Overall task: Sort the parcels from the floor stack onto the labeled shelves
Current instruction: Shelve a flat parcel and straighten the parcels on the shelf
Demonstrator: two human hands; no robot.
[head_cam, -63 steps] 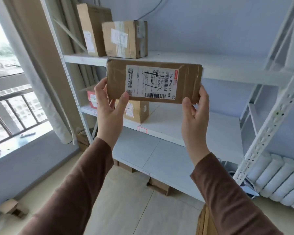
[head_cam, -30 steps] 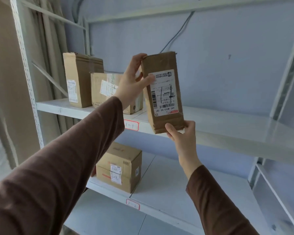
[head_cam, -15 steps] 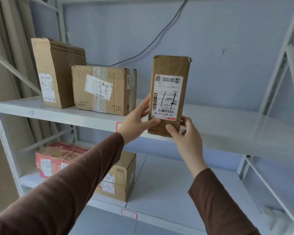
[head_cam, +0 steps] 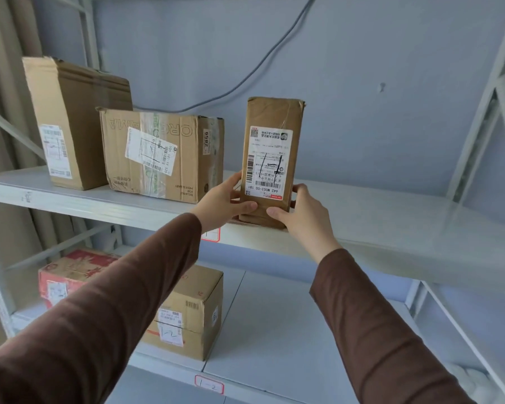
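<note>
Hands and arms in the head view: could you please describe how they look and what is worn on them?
Both arms wear long, plain dark brown sleeves of a finely ribbed knit that end at the wrists. The left hand and the right hand are bare: no gloves, rings, watch or bracelets show. The sleeves carry no visible logos or markings.

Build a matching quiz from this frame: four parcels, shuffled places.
Things:
1. narrow brown parcel standing on end
2. tall brown cardboard box
3. red printed carton
4. wide taped cardboard box marked 2859

Places:
A. lower shelf, far left
B. upper shelf, far left
C. upper shelf, between the other two parcels
D. upper shelf, held at its base by the left hand and the right hand

Pairs: 1-D, 2-B, 3-A, 4-C
</note>
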